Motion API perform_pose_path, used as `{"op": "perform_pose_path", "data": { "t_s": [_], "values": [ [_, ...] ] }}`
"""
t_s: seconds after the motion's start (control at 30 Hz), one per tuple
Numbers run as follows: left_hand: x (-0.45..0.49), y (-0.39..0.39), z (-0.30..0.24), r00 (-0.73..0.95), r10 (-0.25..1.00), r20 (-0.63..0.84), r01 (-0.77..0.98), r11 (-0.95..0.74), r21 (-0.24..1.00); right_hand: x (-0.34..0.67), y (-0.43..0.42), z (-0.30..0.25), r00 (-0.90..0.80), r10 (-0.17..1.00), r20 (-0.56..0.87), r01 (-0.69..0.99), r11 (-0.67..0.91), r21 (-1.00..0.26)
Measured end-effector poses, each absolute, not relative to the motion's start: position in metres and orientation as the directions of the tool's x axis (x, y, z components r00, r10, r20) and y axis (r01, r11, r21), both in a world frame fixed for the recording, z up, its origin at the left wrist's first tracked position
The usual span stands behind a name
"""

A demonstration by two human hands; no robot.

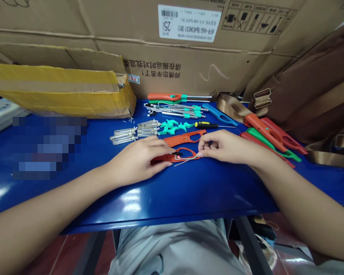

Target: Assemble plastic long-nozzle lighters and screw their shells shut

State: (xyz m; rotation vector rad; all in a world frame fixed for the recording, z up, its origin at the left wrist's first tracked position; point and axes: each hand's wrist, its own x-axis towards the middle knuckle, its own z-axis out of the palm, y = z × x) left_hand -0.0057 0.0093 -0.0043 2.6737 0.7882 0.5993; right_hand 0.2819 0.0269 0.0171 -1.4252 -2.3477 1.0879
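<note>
My left hand point(140, 158) is closed over the left end of an orange lighter handle half point(189, 157), holding it on the blue table. A black part and a pale thin wire point(186, 158) lie inside this half, around its looped opening. With thumb and forefinger together, my right hand point(222, 147) pinches the wire at the right end of the loop. Just behind lies a second orange handle half point(186, 139). A thin clear strip point(181, 163) rests in front of the held half. My left fingers hide much of its left end.
Behind my hands lie clear fuel tanks point(123, 135), teal triggers point(174, 126), metal lighter tubes point(183, 111) and a yellow-black screwdriver point(206, 125). Coloured handle halves point(266, 131) pile at right beside a brown strap bag point(312, 88). A taped cardboard box point(88, 97) stands back left.
</note>
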Motion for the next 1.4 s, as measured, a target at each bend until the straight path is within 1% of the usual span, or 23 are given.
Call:
{"op": "perform_pose_path", "data": {
  "t_s": [0.1, 0.2, 0.37, 0.43, 0.5, 0.57, 0.6, 0.67, 0.77, 0.83, 0.97, 1.07, 1.27, 1.4],
  "values": [
    [-0.005, 0.009, -0.004, 0.758, 0.576, 0.307, 0.445, -0.800, 0.403, 0.279, 0.026, 0.017, -0.509, 0.835, -0.211, 0.689, 0.248, -0.682],
    [-0.005, 0.008, -0.003, 0.756, 0.585, 0.294, 0.448, -0.790, 0.418, 0.281, 0.024, 0.020, -0.535, 0.823, -0.192, 0.683, 0.287, -0.671],
    [-0.006, 0.005, -0.002, 0.771, 0.575, 0.272, 0.443, -0.792, 0.420, 0.284, 0.022, 0.025, -0.613, 0.761, -0.210, 0.676, 0.369, -0.638],
    [-0.005, 0.003, -0.002, 0.768, 0.588, 0.252, 0.460, -0.781, 0.423, 0.281, 0.023, 0.023, -0.607, 0.782, -0.137, 0.655, 0.395, -0.644],
    [-0.004, 0.001, -0.001, 0.764, 0.600, 0.237, 0.471, -0.770, 0.430, 0.275, 0.024, 0.018, -0.562, 0.827, 0.018, 0.636, 0.446, -0.630],
    [-0.003, -0.001, 0.000, 0.762, 0.603, 0.234, 0.472, -0.766, 0.437, 0.268, 0.027, 0.012, -0.524, 0.832, 0.184, 0.637, 0.526, -0.564],
    [-0.003, -0.001, 0.000, 0.761, 0.605, 0.235, 0.471, -0.764, 0.440, 0.265, 0.030, 0.009, -0.519, 0.825, 0.225, 0.657, 0.553, -0.512],
    [-0.003, -0.002, 0.001, 0.754, 0.612, 0.238, 0.477, -0.760, 0.442, 0.261, 0.035, 0.005, -0.512, 0.818, 0.261, 0.708, 0.574, -0.411],
    [-0.003, -0.003, 0.002, 0.746, 0.620, 0.242, 0.480, -0.753, 0.450, 0.255, 0.046, 0.004, -0.499, 0.814, 0.297, 0.750, 0.577, -0.322],
    [-0.003, -0.003, 0.003, 0.744, 0.621, 0.247, 0.476, -0.751, 0.457, 0.250, 0.053, 0.006, -0.507, 0.810, 0.294, 0.753, 0.583, -0.306],
    [-0.003, -0.003, 0.003, 0.749, 0.616, 0.243, 0.475, -0.756, 0.451, 0.234, 0.061, 0.010, -0.550, 0.803, 0.227, 0.749, 0.595, -0.292],
    [-0.003, -0.003, 0.002, 0.746, 0.618, 0.250, 0.481, -0.758, 0.440, 0.222, 0.065, 0.012, -0.544, 0.811, 0.213, 0.766, 0.584, -0.269],
    [-0.004, -0.003, 0.002, 0.749, 0.617, 0.243, 0.485, -0.759, 0.433, 0.214, 0.080, 0.009, -0.554, 0.817, 0.160, 0.761, 0.574, -0.301],
    [-0.004, -0.004, 0.003, 0.738, 0.629, 0.245, 0.496, -0.751, 0.436, 0.218, 0.084, 0.009, -0.557, 0.811, 0.178, 0.744, 0.583, -0.326]
  ]
}}
